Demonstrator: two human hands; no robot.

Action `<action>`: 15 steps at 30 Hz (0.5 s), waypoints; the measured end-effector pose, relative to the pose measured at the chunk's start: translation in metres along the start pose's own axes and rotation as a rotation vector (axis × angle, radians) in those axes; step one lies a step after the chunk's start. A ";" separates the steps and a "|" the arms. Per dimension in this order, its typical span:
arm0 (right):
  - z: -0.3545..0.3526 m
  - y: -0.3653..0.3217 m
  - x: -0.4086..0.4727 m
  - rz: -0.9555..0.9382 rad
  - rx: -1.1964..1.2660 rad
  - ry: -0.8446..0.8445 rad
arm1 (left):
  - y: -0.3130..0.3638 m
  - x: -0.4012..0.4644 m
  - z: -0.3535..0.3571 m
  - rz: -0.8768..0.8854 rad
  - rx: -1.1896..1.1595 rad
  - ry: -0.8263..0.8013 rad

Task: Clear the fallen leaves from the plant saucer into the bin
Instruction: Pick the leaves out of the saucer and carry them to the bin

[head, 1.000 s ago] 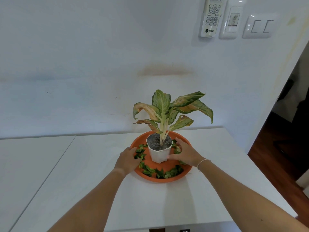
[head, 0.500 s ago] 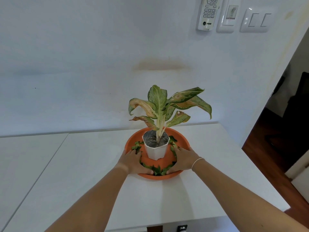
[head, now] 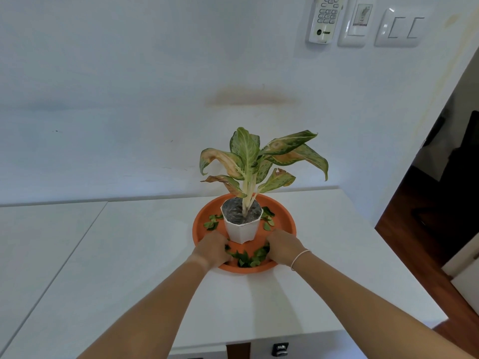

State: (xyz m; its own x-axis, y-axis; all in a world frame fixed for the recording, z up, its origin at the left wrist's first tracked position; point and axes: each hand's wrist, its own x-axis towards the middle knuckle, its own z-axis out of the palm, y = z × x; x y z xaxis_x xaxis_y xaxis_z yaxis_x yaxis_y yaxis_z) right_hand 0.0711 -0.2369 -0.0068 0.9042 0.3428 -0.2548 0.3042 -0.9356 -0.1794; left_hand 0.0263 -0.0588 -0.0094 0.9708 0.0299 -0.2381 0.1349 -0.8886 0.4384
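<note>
An orange plant saucer [head: 285, 216] sits on the white table with a white pot [head: 242, 230] and its leafy plant [head: 248, 156] in the middle. Small green fallen leaves [head: 248, 259] are heaped at the saucer's near side, and a few more lie left [head: 211, 224] and right [head: 268, 218] of the pot. My left hand [head: 211, 251] and my right hand [head: 283, 246] rest inside the saucer on either side of the heap, fingers curled inward against the leaves. No bin is in view.
The white table [head: 129, 255] runs along a white wall, with a seam on the left. A remote holder [head: 325, 19] and switches [head: 399, 28] hang on the wall. At the right, a doorway [head: 440, 203] opens onto dark wooden floor beyond the table's edge.
Both hands slid from the sides of the pot toward the saucer's near rim, raking leaves into a heap between them. The camera view tilted slightly.
</note>
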 end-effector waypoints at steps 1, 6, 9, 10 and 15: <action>0.001 -0.002 0.000 -0.002 0.014 -0.003 | 0.001 -0.001 0.001 0.000 -0.025 0.005; 0.003 -0.006 0.001 -0.028 0.085 -0.035 | 0.004 -0.002 0.006 0.002 -0.043 0.036; -0.001 -0.010 -0.002 -0.011 0.145 -0.103 | 0.004 -0.002 0.006 -0.008 -0.078 0.014; -0.001 -0.011 -0.002 -0.004 0.176 -0.108 | 0.004 -0.002 0.007 -0.012 -0.106 0.008; 0.003 -0.017 -0.008 -0.017 0.208 -0.064 | 0.005 -0.004 0.013 -0.025 -0.153 0.023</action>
State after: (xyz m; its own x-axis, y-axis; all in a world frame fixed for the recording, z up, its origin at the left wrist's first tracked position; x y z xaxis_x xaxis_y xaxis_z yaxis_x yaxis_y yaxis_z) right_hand 0.0580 -0.2239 -0.0048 0.8766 0.3696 -0.3082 0.2453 -0.8942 -0.3745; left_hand 0.0208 -0.0690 -0.0175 0.9707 0.0632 -0.2318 0.1862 -0.8075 0.5597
